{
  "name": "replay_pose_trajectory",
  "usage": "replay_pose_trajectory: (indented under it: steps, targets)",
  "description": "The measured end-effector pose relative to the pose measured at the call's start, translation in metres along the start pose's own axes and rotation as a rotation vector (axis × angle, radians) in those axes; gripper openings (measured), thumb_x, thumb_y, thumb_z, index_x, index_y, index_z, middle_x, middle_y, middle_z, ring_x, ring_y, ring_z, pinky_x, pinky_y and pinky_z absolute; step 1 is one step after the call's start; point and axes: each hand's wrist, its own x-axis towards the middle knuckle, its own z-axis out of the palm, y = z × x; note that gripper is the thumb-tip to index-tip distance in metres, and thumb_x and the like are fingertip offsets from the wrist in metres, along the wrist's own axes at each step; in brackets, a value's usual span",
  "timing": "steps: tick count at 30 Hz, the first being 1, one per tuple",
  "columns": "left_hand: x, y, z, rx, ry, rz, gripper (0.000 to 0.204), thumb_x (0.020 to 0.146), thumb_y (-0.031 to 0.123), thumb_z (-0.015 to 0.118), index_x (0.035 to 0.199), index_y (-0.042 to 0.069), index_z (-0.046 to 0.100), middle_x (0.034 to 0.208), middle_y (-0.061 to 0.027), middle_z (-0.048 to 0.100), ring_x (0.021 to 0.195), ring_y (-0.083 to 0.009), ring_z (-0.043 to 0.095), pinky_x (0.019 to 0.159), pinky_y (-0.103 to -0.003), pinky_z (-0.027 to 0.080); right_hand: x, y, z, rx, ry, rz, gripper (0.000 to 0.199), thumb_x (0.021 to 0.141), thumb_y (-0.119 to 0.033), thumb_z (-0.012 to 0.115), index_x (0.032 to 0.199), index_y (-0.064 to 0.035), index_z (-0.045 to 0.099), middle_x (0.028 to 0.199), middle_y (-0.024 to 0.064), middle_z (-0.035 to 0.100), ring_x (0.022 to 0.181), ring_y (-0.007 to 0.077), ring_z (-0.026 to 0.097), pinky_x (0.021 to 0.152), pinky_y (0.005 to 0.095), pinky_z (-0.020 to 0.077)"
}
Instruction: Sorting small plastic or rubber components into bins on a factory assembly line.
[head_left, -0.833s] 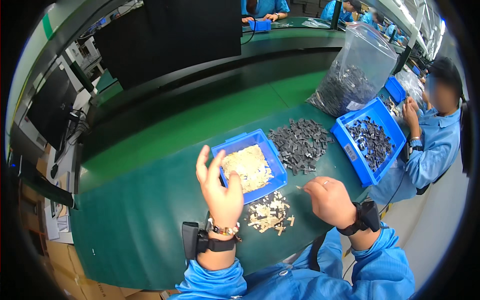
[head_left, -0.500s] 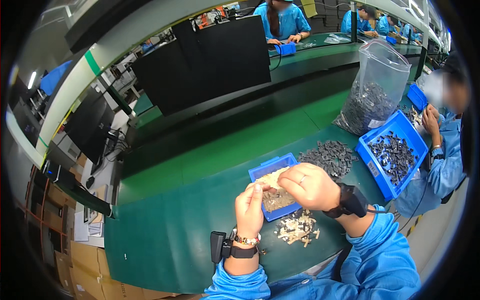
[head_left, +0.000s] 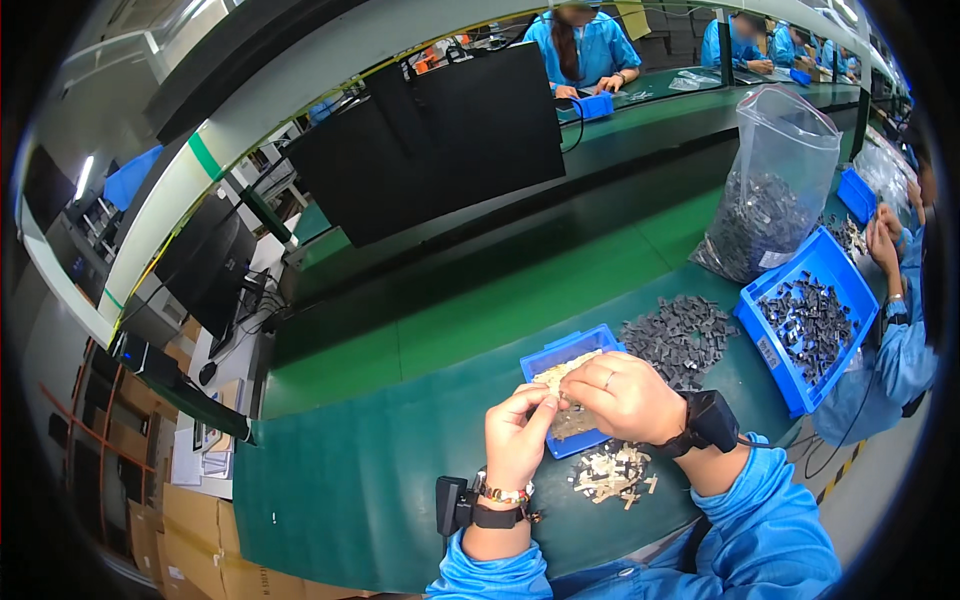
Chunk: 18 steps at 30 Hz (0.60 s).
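Above a small blue bin (head_left: 537, 364) my two hands meet, fingertips pinched close together. My left hand (head_left: 517, 432) is closed, thumb against forefinger. Its fingers hide whatever is between them. My right hand (head_left: 628, 398), with a ring on one finger, is closed too and touches the same spot. What it pinches is too small to name. Pale cream-coloured small pieces (head_left: 572, 370) fill the far part of the bin. Just in front of the bin lies a loose heap of cream and dark small pieces (head_left: 612, 474). Small black parts (head_left: 680, 338) are heaped behind my right hand.
A larger blue tray (head_left: 797, 398) of black parts sits to the right, beside a clear plastic bag (head_left: 765, 215) of dark parts. A co-worker's hands (head_left: 882, 240) work at the far right. A black panel (head_left: 440, 145) stands across the green table (head_left: 340, 490).
The whole view has shifted, so everything sits a little further right and lower. My hands stay together over the bin, their fingers slightly rearranged.
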Motion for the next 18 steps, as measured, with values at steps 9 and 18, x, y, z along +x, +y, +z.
replay_pose_trajectory:
  steps: [9,18]
  targets:
    - [0.0,0.011,0.015,0.794,0.055,0.375,0.003,0.08,0.005,0.07,0.083,0.005,0.072,0.081,-0.0037,0.069,0.089,-0.0185,0.063,0.085,-0.034,0.038,-0.013,0.0,0.008,0.153,0.045,0.184,0.019,0.075,0.001,0.069,0.093,-0.002,0.068,0.096,0.0134,0.071,0.083,0.0293,0.069,0.074,0.0378,0.0567]
    - [0.0,0.013,0.017,0.931,-0.002,0.429,0.003,0.081,0.009,0.069,0.081,0.01,0.072,0.081,0.0012,0.069,0.09,-0.0177,0.062,0.092,-0.037,0.028,-0.014,0.001,0.004,0.168,-0.018,0.221,0.011,0.075,0.002,0.066,0.085,-0.0012,0.065,0.089,0.0131,0.07,0.081,0.0312,0.068,0.072,0.0392,0.0555]
